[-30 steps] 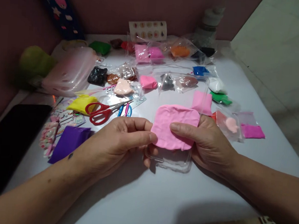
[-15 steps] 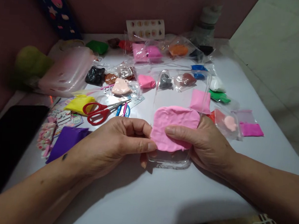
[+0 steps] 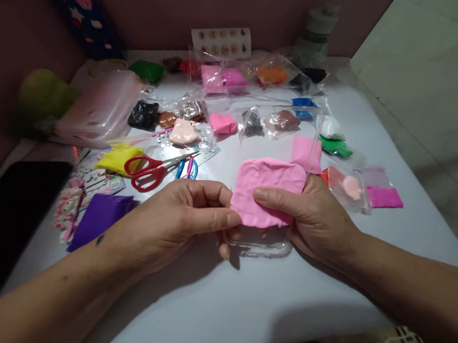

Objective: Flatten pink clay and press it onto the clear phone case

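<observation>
A flattened slab of pink clay (image 3: pixel 269 187) lies on a clear phone case (image 3: pixel 265 246) that I hold just above the white table (image 3: pixel 213 305). My left hand (image 3: pixel 179 220) grips the case's left edge, thumb pressed on the clay's left rim, fingers curled under. My right hand (image 3: pixel 315 218) holds the right side, its thumb lying across the clay's lower part. The upper half of the case (image 3: pixel 282 128) sticks out away from me, see-through.
Many small bags of coloured clay (image 3: pixel 234 78) lie across the table's far half. Red-handled scissors (image 3: pixel 151 169), a yellow clay bag (image 3: pixel 117 157) and a purple one (image 3: pixel 98 212) sit at left. A black slab (image 3: pixel 12 215) lies at the far left edge.
Both hands keep their hold on the case and clay. My right thumb has slid a little leftward over the clay; the view shifted slightly.
</observation>
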A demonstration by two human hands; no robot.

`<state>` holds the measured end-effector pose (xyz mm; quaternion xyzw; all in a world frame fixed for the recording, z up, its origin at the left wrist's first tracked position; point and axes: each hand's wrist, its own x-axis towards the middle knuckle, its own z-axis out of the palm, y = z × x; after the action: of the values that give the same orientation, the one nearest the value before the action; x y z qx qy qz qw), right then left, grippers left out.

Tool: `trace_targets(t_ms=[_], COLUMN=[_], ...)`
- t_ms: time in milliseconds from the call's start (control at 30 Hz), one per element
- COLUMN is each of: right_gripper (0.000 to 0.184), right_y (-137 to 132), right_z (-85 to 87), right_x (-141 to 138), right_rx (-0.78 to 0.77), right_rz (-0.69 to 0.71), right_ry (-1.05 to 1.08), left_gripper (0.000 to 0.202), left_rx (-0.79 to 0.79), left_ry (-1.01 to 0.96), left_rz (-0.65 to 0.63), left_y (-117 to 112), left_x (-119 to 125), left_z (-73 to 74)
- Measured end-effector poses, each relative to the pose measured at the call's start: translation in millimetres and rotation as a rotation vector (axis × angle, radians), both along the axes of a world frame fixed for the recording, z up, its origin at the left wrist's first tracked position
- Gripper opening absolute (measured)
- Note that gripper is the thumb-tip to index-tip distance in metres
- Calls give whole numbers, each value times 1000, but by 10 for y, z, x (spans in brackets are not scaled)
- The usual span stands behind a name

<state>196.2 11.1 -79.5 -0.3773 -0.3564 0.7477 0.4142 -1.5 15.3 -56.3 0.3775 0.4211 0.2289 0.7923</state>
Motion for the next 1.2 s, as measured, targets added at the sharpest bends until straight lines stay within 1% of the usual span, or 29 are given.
trace_targets(t_ms=[133, 267, 367, 500, 633, 833, 1000, 1200], right_gripper=[10, 14, 11, 14, 18, 24, 24, 18], right_y=[-7, -13, -14, -14, -18, -25, -14, -19], right_z=[1, 9, 27, 56, 52, 17, 19, 20], right_x=[-5, -6, -8, -10, -10, 8, 26, 16], right_rx=[-9, 11, 18, 18, 28, 36, 31, 24], right_rz=[10, 15, 5, 40, 42, 15, 49, 26], right_ry=[-39, -78, -85, -90, -97, -108, -106, -113], left_gripper=[6, 5, 2, 10, 15, 11, 12, 12], left_rx=[37, 70, 73, 95, 54, 41, 60, 84], left_ry=[34, 73, 92, 86, 86, 85, 118, 139], left_rz=[19, 21, -2, -28, 19, 58, 35, 27], left_y=[-4, -3, 1, -2, -31, -55, -42, -26], left_x=[-9, 5, 5, -2, 19, 54, 40, 46], left_z=[-24, -10, 16, 33, 32, 25, 38, 47])
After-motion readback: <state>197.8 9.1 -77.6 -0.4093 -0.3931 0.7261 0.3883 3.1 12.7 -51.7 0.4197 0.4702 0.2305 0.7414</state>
